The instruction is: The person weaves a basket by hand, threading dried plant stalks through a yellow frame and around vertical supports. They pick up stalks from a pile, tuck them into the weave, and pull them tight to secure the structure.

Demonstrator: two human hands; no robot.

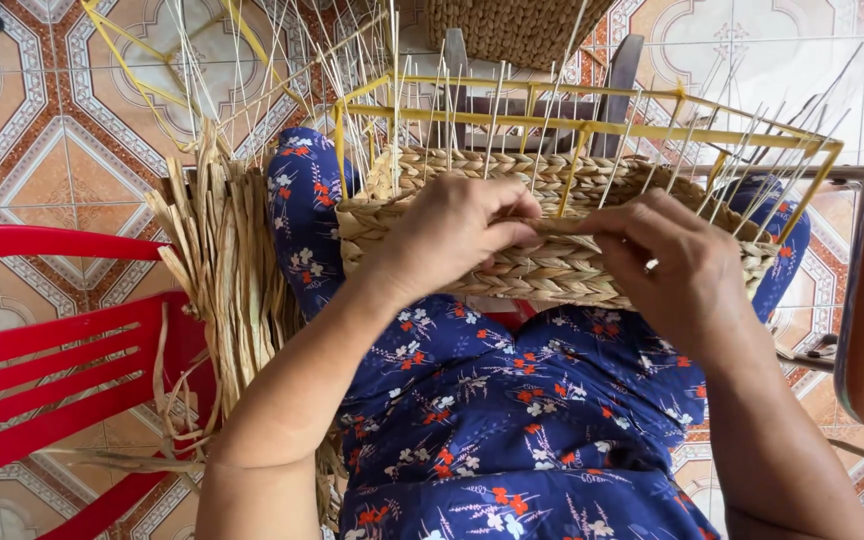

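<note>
Here the left hand [452, 235] and right hand [677, 265] pinch a straw strand [552, 226] on the half-woven basket [542, 270].

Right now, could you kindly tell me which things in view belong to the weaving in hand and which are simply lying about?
In use:
- half-woven basket on the lap
- yellow frame with thin upright stakes
- left hand and right hand, pressed on the woven wall
- bundle of dried straw at the left knee

Lying about:
- red chair
- finished woven basket at the top

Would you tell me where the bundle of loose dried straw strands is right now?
In the head view, the straw bundle hangs at the person's left, between the red chair and the half-woven basket on the lap.
</note>
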